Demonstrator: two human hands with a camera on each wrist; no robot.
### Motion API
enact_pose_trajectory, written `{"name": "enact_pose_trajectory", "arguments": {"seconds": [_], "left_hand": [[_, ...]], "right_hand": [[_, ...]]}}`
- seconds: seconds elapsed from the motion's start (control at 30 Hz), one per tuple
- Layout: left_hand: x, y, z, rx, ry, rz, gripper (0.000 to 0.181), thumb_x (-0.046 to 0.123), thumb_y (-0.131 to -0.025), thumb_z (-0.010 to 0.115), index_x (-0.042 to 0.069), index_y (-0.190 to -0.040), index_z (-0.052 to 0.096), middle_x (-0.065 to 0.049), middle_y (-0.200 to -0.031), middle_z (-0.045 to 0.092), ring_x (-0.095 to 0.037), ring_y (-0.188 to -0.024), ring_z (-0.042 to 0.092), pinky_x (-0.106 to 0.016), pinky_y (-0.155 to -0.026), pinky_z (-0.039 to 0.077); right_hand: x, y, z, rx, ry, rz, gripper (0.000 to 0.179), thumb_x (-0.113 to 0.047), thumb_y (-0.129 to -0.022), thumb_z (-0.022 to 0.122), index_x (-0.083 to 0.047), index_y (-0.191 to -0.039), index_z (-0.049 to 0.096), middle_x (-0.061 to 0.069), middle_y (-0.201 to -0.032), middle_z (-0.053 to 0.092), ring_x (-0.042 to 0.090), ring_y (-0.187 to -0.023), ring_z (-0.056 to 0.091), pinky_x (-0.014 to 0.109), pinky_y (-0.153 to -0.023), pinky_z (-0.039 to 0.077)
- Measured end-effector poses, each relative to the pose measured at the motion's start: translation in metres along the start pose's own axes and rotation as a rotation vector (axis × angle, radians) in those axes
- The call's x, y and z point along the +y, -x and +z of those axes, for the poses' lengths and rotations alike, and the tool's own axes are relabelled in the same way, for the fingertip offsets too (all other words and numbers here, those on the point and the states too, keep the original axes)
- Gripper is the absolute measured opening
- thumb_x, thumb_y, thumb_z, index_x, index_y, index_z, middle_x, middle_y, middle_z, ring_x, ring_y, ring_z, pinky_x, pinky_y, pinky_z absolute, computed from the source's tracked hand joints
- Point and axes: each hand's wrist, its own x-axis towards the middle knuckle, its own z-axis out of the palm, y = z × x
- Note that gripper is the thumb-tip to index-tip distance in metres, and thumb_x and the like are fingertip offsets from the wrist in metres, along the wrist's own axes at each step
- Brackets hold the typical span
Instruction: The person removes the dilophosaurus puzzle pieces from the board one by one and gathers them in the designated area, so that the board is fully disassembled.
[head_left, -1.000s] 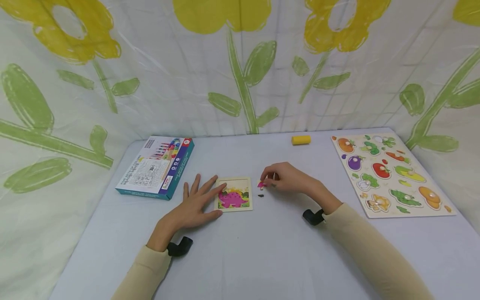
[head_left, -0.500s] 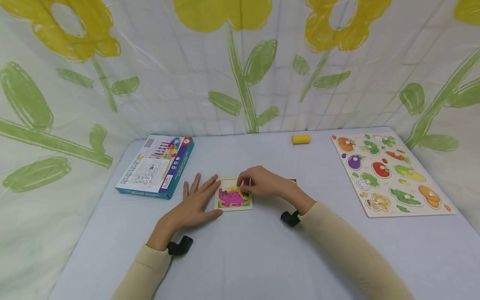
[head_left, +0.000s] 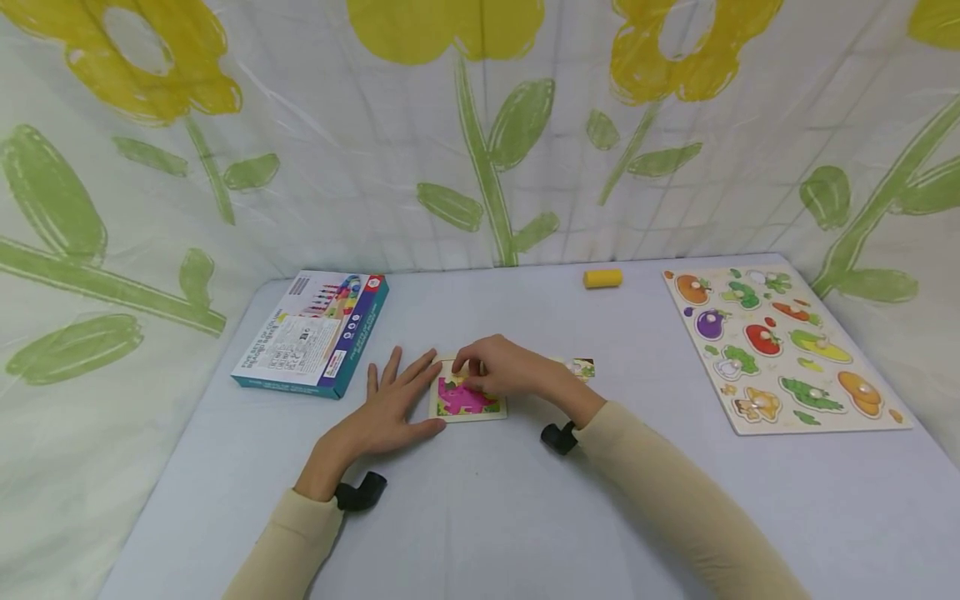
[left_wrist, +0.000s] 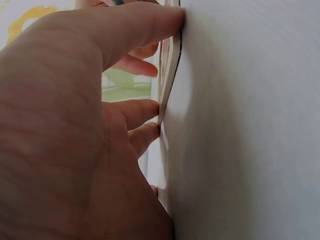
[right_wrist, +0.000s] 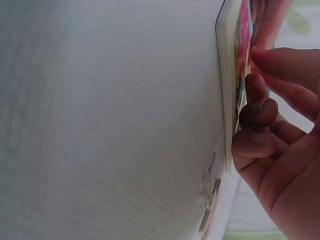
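A small square wooden dinosaur puzzle (head_left: 467, 403) lies on the table between the hands, its pink dinosaur partly covered. My left hand (head_left: 382, 415) is spread flat at its left side, thumb and fingertips touching the frame's edge, as the left wrist view also shows. Over the puzzle's upper part, my right hand (head_left: 506, 367) pinches a small puzzle piece between thumb and fingers, mostly hidden by them. In the right wrist view, the thumb (right_wrist: 282, 62) and curled fingers are right at the puzzle's surface. Loose puzzle pieces (head_left: 583, 367) show beyond the right wrist.
A flat box with a blue-green side (head_left: 311, 333) lies at the back left. At the back stands a yellow cylinder (head_left: 603, 278), lying on its side. On the right is a wooden vegetable peg board (head_left: 787, 354). A flower-printed curtain (head_left: 360, 167) hangs behind the table.
My right hand picked up a pink piece from the table right of the puzzle and carried it left over the puzzle. The left hand stayed at the frame.
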Motion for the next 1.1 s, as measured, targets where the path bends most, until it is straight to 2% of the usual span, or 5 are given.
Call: {"name": "enact_pose_trajectory", "arguments": {"seconds": [0.3, 0.53, 0.77, 1.1], "left_hand": [[-0.0001, 0.0, 0.0002, 0.005, 0.014, 0.002, 0.09, 0.053, -0.093, 0.069, 0.018, -0.167, 0.034, -0.003, -0.181, 0.017, -0.051, -0.165, -0.01, -0.083, -0.12, -0.015], [0.0003, -0.0004, 0.001, 0.033, 0.029, -0.017, 0.081, 0.054, -0.099, 0.062, 0.019, -0.167, 0.036, -0.002, -0.18, 0.02, -0.05, -0.165, -0.009, -0.082, -0.121, -0.015], [0.0015, -0.0023, 0.0031, 0.075, 0.047, -0.025, 0.074, 0.046, -0.101, 0.065, 0.018, -0.164, 0.041, -0.004, -0.179, 0.024, -0.051, -0.165, -0.006, -0.083, -0.121, -0.014], [0.0027, -0.0021, 0.0036, 0.088, 0.06, -0.016, 0.073, 0.042, -0.099, 0.068, 0.016, -0.163, 0.043, -0.006, -0.178, 0.027, -0.052, -0.165, -0.004, -0.083, -0.12, -0.013]], "right_hand": [[-0.0004, -0.0017, 0.003, -0.032, 0.026, 0.046, 0.024, -0.013, -0.102, 0.069, -0.012, -0.125, 0.074, 0.001, -0.09, 0.069, 0.011, -0.079, 0.057, 0.021, -0.071, 0.049], [-0.0007, -0.0022, 0.0031, -0.033, 0.015, 0.043, 0.023, -0.011, -0.102, 0.068, -0.011, -0.124, 0.075, 0.001, -0.088, 0.068, 0.011, -0.079, 0.057, 0.022, -0.071, 0.049], [-0.0006, -0.003, 0.0028, -0.021, -0.005, 0.048, 0.023, -0.009, -0.101, 0.069, -0.012, -0.122, 0.076, 0.001, -0.087, 0.069, 0.012, -0.079, 0.057, 0.022, -0.07, 0.049], [-0.0009, -0.0033, 0.0037, -0.021, -0.02, 0.07, 0.024, -0.007, -0.1, 0.068, -0.012, -0.122, 0.076, 0.001, -0.091, 0.07, 0.012, -0.081, 0.059, 0.022, -0.072, 0.05]]}}
